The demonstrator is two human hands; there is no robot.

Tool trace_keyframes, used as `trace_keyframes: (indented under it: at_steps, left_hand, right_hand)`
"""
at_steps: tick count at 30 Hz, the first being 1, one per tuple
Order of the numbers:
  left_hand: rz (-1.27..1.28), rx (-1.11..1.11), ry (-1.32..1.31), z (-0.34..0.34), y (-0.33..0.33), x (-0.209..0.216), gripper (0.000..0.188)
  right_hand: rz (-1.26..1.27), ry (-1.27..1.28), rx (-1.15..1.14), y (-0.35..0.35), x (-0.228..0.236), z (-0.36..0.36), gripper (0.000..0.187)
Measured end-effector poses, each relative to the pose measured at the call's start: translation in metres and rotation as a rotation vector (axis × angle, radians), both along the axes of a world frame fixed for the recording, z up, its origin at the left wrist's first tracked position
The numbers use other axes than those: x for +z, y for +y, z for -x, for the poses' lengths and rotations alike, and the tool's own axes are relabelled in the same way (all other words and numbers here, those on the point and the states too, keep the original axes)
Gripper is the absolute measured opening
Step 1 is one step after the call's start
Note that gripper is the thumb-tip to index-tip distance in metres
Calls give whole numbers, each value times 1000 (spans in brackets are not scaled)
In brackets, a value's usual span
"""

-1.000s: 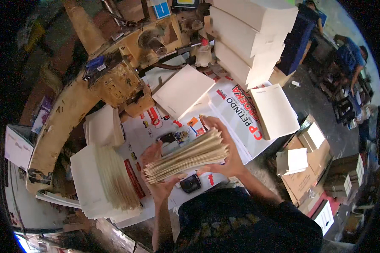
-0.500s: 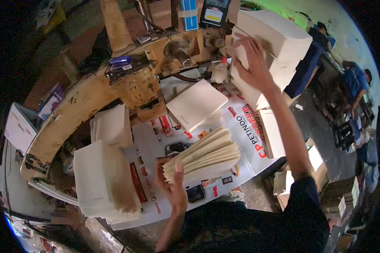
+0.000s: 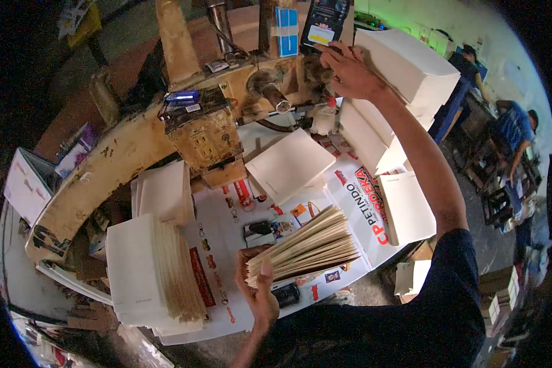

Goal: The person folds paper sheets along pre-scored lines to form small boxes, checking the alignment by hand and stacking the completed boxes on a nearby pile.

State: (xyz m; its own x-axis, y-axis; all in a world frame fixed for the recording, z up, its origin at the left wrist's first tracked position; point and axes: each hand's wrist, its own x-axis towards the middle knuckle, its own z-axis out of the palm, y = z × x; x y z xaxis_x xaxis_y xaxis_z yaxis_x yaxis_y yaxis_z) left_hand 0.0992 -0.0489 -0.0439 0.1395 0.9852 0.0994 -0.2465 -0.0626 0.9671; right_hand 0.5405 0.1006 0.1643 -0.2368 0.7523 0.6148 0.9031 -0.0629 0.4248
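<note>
Sheaf of folded cream paper [image 3: 303, 245]: front and centre, held up above the large printed sheet [image 3: 211, 328] that covers the worktop. Long axis slants from lower left to upper right in the view; the leaves are pressed together at the left end and fan apart toward the right.

Left hand [image 3: 260, 285]: gripping the sheaf at its left end, thumb laid across the leaf edges on the near side. The fanned end is unsupported — no second hand on it.

Key relation: the left hand touches the sheaf; the right hand [image 3: 352, 73] is well apart from it, farther from the body and somewhat to the right of the left hand's grip. Right fingers are loosely spread and partly bent, no object seen in them. They are at the lower edge of an upright black case [image 3: 325, 24] with a pale panel (contact or only overlap — cannot tell). A blue box [image 3: 286, 30] stands just left of the case; the tall stack of white paper blocks [image 3: 404, 67] is just right of the hand, behind the forearm.

Outward: a paper block [image 3: 291, 164] lies flat beyond the sheaf, another pale block [image 3: 407, 205] to its right, a fanned paper pile [image 3: 141, 270] to its left. The worn tan machine [image 3: 116, 159] curves around the left and far side.
</note>
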Motion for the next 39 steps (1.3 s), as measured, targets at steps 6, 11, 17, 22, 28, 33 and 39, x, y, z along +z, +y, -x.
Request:
trace_keyframes:
  at_steps: [6,11,17,22,28,33,39]
  left_hand:
    - [24,-9,12,0,-4,24,66]
    - [-203,-195,-50,3,6,22,83]
    - [-268,-279,74,8,11,5,88]
    - [-562,-71,189,5,6,8,76]
    - [-373,-221,106,3,3,-2,77]
    - [-438,-272,273,8,6,-6,74]
    - [-477,-231,188,3,6,14,67]
  right_hand:
    - [-17,-6,-12,-11,5,8,53]
    - [-156,17,-136,-30,16,7,50]
    - [-51,22,-267,-36,10,7,65]
    - [-6,33,-251,-29,8,13,55]
    - [-97,19,-204,-17,4,1,52]
    - [-167,1,-121,-8,1,-12,52]
    - [-58,7,-227,-3,2,2,60]
